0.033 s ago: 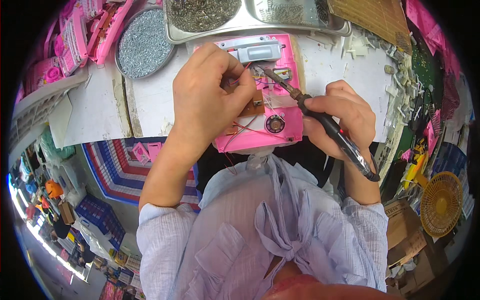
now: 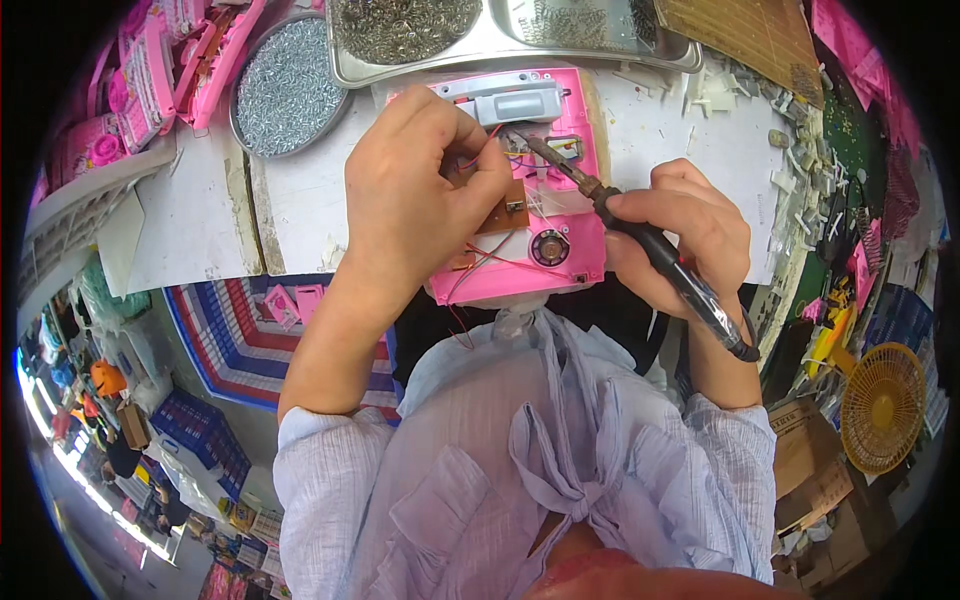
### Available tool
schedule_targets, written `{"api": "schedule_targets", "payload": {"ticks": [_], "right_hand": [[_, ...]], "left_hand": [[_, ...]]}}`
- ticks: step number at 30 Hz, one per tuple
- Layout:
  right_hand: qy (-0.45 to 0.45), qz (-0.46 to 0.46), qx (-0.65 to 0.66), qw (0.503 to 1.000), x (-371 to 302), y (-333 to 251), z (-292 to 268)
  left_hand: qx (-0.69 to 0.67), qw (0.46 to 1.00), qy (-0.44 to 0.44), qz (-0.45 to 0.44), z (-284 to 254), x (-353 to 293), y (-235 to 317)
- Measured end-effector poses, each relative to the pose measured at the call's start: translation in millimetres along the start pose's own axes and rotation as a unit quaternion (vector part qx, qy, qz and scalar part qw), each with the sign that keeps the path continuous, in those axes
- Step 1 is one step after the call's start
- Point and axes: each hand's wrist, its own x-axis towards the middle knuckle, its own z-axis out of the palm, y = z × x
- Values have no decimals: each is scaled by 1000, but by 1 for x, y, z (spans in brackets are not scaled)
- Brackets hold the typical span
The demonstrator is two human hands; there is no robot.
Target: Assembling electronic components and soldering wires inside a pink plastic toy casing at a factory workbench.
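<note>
While our left hand (image 2: 425, 185) leans in over the left half of an open pink casing (image 2: 465, 288), its thumb and forefinger are pinched together at a thin red wire (image 2: 495, 129), with the other fingers curled and partly hidden from us. Our right hand (image 2: 690, 240), right of centre in the frame, is half curled around the black handle of a soldering iron (image 2: 665, 258), much as one grips a pen, and the iron slants up and left so that its tip comes near the left fingertips; whether the tip touches anything we cannot tell. The casing lies at the upper centre of the frame, on the white tabletop (image 2: 190, 225), and in it we see a grey-blue part (image 2: 515, 104) along the top, a brown circuit board (image 2: 508, 208) partly under our left hand, and a round speaker (image 2: 550, 248) toward the lower right, with loose wires running between. At the upper left we have a round metal bowl (image 2: 281, 154) full of small silvery screws (image 2: 290, 85), beside a heap of pink parts (image 2: 130, 90). A steel tray (image 2: 490, 35) of springs (image 2: 405, 25) crosses the top edge, and small white plastic pieces (image 2: 715, 95) lie scattered at the upper right.
</note>
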Motion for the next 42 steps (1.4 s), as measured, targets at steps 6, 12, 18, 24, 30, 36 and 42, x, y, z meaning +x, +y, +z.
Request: {"api": "schedule_targets", "payload": {"ticks": [6,12,18,24,30,36,42], "right_hand": [[22,19,-11,1000,6,2,7],[12,12,-12,1000,7,5,7],[21,-1,-8,1000,8,7,8],[21,4,-15,1000,7,5,7],[-18,20,-11,1000,0,-2,-1],[-22,28,-12,999,-5,-4,-6],[28,-5,-9,1000,-4,1,-4]], "left_hand": [[5,1000,12,13,1,0,-1],[2,999,29,17,4,-1,-2],[-4,999,31,12,6,-3,-3],[3,998,56,29,10,-3,-3],[3,998,59,32,11,-3,-3],[10,997,65,35,12,-4,-3],[15,997,67,35,12,-4,-4]]}}
